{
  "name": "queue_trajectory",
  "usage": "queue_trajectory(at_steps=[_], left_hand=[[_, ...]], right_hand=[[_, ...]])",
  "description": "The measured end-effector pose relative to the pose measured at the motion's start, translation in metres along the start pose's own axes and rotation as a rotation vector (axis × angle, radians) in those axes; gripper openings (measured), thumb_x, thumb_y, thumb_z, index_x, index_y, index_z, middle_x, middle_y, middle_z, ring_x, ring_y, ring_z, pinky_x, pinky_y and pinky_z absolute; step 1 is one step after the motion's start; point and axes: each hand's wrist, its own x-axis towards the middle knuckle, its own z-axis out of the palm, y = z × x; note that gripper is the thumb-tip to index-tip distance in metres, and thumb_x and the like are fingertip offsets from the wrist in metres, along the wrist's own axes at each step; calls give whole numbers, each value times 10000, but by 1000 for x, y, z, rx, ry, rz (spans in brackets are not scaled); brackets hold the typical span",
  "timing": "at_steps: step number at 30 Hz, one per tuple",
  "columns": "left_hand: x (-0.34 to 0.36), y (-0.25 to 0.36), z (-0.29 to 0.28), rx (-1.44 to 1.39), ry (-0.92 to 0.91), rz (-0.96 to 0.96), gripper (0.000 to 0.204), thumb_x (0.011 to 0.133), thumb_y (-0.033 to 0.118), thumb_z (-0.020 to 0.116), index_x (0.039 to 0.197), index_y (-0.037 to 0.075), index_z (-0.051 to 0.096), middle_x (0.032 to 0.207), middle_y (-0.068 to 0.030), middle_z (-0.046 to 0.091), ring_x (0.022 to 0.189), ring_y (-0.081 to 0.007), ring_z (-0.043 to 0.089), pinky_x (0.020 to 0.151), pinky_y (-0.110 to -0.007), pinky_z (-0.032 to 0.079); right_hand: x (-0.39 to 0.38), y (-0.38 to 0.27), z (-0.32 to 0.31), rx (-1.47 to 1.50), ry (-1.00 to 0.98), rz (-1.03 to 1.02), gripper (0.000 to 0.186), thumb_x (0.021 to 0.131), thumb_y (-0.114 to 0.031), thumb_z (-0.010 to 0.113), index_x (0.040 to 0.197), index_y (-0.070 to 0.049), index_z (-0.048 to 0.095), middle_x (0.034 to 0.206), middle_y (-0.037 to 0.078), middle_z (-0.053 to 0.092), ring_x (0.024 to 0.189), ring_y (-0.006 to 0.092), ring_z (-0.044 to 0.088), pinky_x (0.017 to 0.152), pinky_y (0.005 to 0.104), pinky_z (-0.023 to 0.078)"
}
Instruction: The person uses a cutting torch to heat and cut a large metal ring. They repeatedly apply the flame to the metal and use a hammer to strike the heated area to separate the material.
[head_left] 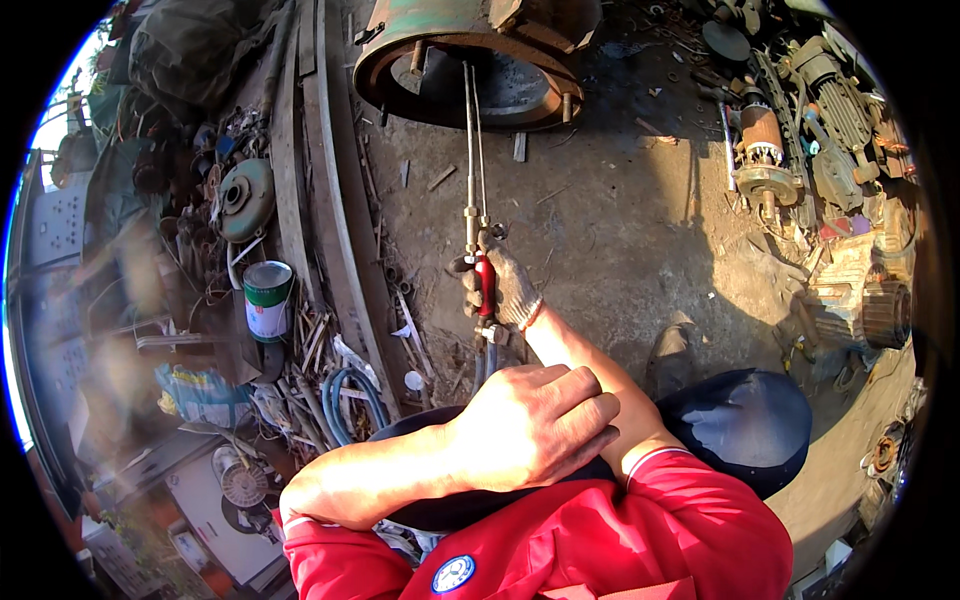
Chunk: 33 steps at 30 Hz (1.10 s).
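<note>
My right hand (500,280), in a pale knitted glove, grips the red handle (485,285) of a gas cutting torch; two hoses hang from its lower end. The torch's long metal tubes (470,180) reach toward the open mouth of a rusty, green-painted steel cylinder (445,30) at the top. My bare left hand (540,420) is curled closed just below the torch, across or beside my right forearm; I cannot make out what, if anything, is inside its fingers.
Scrap, cables, long boards (335,230), a green-and-white can (268,300), a round green casting (245,200) and coiled blue hose (355,400) line the left. Motor parts (830,100) and a rusty rotor (762,130) lie on the right of the concrete floor (610,200).
</note>
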Motion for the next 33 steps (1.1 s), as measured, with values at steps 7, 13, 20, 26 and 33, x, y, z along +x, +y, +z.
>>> queue_trajectory(at_steps=[7,13,20,26,33], left_hand=[[-4,8,-2,-1,5,5,327,783,87,825,1048,6,651,860,-86,602,643,-237,629,544,-369,517],[-6,9,1,2,8,8,338,773,80,830,1053,2,657,878,-89,617,647,-234,639,546,-362,522],[-8,11,4,-3,0,-10,346,787,79,833,1077,14,656,895,-86,624,654,-234,647,549,-358,529],[-6,13,0,-17,6,-7,328,792,81,830,1062,14,656,887,-81,626,658,-236,651,546,-354,530],[-8,12,-1,-8,8,4,310,794,82,824,1043,8,655,858,-77,610,649,-232,639,538,-357,521]], right_hand=[[-4,8,-16,6,15,36,688,994,-683,509,1083,-22,674,692,14,632,527,188,604,542,420,552],[-5,7,-15,13,32,21,683,1000,-680,500,1081,-24,671,695,8,629,552,185,620,547,405,547],[-1,12,-7,0,-30,21,537,1008,-603,562,1105,-78,619,745,25,647,556,186,621,569,448,588],[-2,9,-11,3,8,39,596,992,-631,567,1062,-48,669,700,21,641,541,183,609,567,439,577],[-1,12,-8,4,10,15,630,989,-634,563,1074,-21,683,695,13,646,550,184,619,555,418,564]])
